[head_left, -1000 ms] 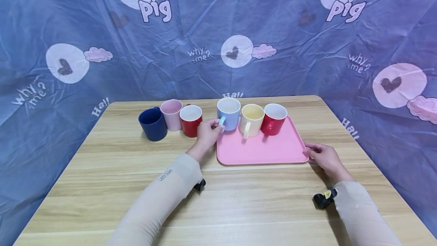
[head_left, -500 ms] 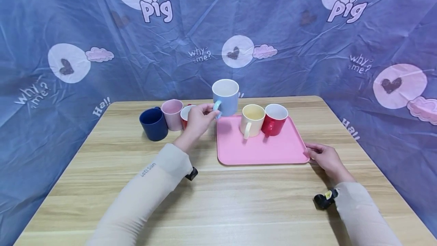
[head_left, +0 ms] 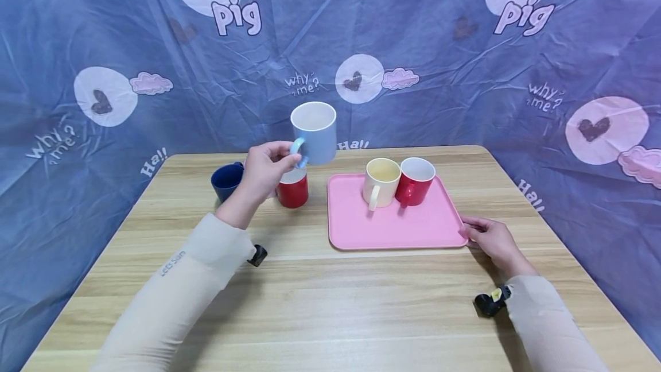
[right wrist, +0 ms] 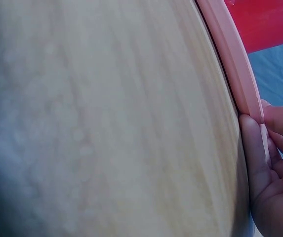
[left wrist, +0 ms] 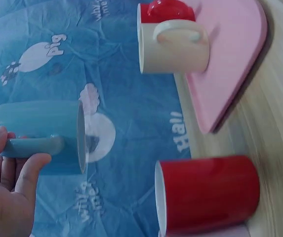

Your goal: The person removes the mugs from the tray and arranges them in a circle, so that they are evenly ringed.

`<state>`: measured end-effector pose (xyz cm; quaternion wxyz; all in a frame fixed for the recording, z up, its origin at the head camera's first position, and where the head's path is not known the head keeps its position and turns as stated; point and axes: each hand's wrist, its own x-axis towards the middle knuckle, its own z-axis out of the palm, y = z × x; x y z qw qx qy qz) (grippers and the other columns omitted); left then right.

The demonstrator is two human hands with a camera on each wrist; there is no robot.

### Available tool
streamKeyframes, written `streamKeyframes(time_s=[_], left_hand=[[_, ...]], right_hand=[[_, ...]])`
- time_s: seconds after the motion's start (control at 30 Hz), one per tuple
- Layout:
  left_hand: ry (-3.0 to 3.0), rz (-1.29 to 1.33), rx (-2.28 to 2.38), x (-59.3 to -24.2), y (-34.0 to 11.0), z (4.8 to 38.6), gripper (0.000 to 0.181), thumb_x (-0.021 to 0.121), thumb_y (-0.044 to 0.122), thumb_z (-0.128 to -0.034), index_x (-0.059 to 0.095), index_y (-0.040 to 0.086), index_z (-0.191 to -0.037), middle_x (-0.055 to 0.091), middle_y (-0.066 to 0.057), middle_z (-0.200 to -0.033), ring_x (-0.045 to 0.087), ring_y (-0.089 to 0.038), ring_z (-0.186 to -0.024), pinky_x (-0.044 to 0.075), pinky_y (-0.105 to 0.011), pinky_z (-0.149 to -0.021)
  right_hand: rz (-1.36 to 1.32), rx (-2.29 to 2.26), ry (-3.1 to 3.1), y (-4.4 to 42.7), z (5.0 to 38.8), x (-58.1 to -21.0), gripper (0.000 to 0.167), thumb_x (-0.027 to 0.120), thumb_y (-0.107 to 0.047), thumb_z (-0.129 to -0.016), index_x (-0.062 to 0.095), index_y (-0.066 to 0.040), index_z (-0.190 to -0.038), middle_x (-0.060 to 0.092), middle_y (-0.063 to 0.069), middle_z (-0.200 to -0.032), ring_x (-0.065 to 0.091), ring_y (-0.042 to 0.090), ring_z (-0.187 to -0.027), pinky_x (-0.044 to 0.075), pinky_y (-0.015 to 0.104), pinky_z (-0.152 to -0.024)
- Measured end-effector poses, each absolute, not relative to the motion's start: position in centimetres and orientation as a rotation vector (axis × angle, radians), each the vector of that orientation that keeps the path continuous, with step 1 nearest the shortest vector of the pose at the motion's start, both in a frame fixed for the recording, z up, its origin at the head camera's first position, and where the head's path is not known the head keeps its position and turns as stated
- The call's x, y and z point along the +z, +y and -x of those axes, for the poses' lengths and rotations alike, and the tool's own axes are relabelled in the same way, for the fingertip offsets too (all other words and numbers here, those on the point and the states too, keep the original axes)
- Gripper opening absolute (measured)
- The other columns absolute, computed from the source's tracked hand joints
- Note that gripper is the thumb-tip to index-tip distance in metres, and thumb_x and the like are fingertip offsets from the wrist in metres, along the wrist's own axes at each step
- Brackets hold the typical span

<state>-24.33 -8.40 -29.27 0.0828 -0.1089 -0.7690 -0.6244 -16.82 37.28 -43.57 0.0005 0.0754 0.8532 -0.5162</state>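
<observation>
My left hand (head_left: 263,170) pinches the handle of a light blue mug (head_left: 319,142), which hangs upright in the air near the back of the table. In the left wrist view the thumb and fingers close round the blue handle (left wrist: 35,146). Below the mug, a red mug with a white inside (head_left: 293,191) stands on the table. My right hand (head_left: 493,241) grips the front right corner of a pink tray (head_left: 397,234). On the tray's back part stand a cream mug (head_left: 381,185) and a second red mug (head_left: 417,183), side by side, handles toward me.
A dark blue mug (head_left: 226,179) stands at the left, partly behind my left hand. The pink mug beside it is almost wholly hidden in the head view. A blue printed cloth (head_left: 206,102) hangs behind the wooden table (head_left: 351,309).
My left hand has lifted the light blue mug off the tray's left end and carried it up and to the left, over the standing red mug. The right hand stays at the tray corner.
</observation>
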Motion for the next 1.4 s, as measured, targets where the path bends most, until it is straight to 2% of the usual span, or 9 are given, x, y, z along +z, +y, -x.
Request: streamKeyframes(time_s=[0.23,0.37,0.47,0.67,0.9,1.03,1.17,1.33,1.4], left_hand=[[-2.380,0.343,-1.796,-29.3,-11.5,23.3,0.028,0.073,0.009,-0.0848,0.067,-0.006,-0.108,0.064,-0.006,-0.083,0.059,-0.012,-0.075,0.053,-0.021,-0.069],[-2.396,0.358,-1.812,-29.7,-13.0,22.9,0.029,0.071,0.006,-0.0855,0.064,-0.011,-0.107,0.067,-0.010,-0.098,0.061,-0.007,-0.082,0.053,-0.019,-0.070],[-2.371,0.409,-1.851,-30.1,-14.3,22.5,0.026,0.070,0.002,-0.0852,0.064,-0.014,-0.105,0.068,-0.010,-0.100,0.062,-0.005,-0.083,0.053,-0.020,-0.071],[-2.341,0.514,-1.909,-30.8,-17.1,21.6,0.011,0.068,0.000,-0.0861,0.069,0.000,-0.097,0.071,-0.002,-0.088,0.066,-0.007,-0.079,0.055,-0.025,-0.071],[-2.423,0.552,-1.795,-31.3,-19.7,20.6,0.027,0.070,0.005,-0.0856,0.061,-0.016,-0.100,0.068,0.003,-0.083,0.064,-0.006,-0.074,0.054,-0.021,-0.069],[-2.431,0.609,-1.801,-31.7,-21.1,20.2,0.021,0.070,0.003,-0.0853,0.063,-0.013,-0.098,0.067,0.002,-0.081,0.062,-0.006,-0.073,0.053,-0.020,-0.068],[-2.381,0.706,-1.901,-32.5,-22.5,19.9,0.009,0.066,-0.005,-0.0857,0.068,-0.005,-0.094,0.069,0.001,-0.083,0.064,-0.006,-0.075,0.053,-0.020,-0.069],[-2.381,0.759,-1.984,-33.8,-23.8,19.6,0.022,0.062,-0.009,-0.0872,0.073,0.009,-0.093,0.070,0.000,-0.087,0.065,-0.006,-0.078,0.054,-0.021,-0.071],[-2.399,0.767,-1.986,-34.3,-24.3,19.5,0.019,0.061,-0.009,-0.0879,0.072,0.006,-0.094,0.071,-0.001,-0.089,0.065,-0.006,-0.079,0.054,-0.022,-0.072]], right_hand=[[-0.241,-1.616,2.686,37.3,16.8,-43.6,0.048,0.062,-0.012,-0.093,0.046,0.014,-0.131,0.063,0.023,-0.111,0.059,-0.003,-0.078,0.053,0.020,-0.069],[-0.241,-1.606,2.692,37.4,16.8,-43.7,0.049,0.062,-0.013,-0.093,0.047,0.014,-0.131,0.064,0.023,-0.111,0.058,-0.003,-0.078,0.053,0.019,-0.069],[-0.244,-1.597,2.699,37.5,16.8,-43.8,0.048,0.062,-0.013,-0.093,0.048,0.013,-0.130,0.065,0.019,-0.109,0.058,-0.004,-0.078,0.053,0.019,-0.069],[-0.227,-1.607,2.697,37.7,16.8,-43.8,0.047,0.061,-0.011,-0.093,0.047,0.013,-0.131,0.066,0.014,-0.107,0.059,-0.003,-0.079,0.053,0.020,-0.070],[-0.228,-1.612,2.692,37.5,16.9,-43.9,0.048,0.062,-0.012,-0.093,0.047,0.014,-0.131,0.064,0.021,-0.110,0.059,-0.004,-0.079,0.053,0.019,-0.070],[-0.228,-1.614,2.692,37.5,16.9,-43.9,0.048,0.061,-0.012,-0.093,0.046,0.014,-0.131,0.063,0.023,-0.112,0.059,-0.004,-0.079,0.053,0.019,-0.070],[-0.227,-1.622,2.690,37.5,16.9,-43.9,0.048,0.061,-0.011,-0.094,0.046,0.014,-0.131,0.063,0.022,-0.112,0.059,-0.004,-0.079,0.053,0.019,-0.070],[-0.240,-1.621,2.688,37.4,16.8,-43.9,0.048,0.061,-0.011,-0.094,0.046,0.014,-0.131,0.063,0.023,-0.112,0.058,-0.004,-0.079,0.053,0.019,-0.070],[-0.243,-1.610,2.694,37.4,16.8,-43.8,0.048,0.061,-0.012,-0.094,0.046,0.013,-0.131,0.063,0.024,-0.112,0.058,-0.005,-0.079,0.053,0.019,-0.070]])
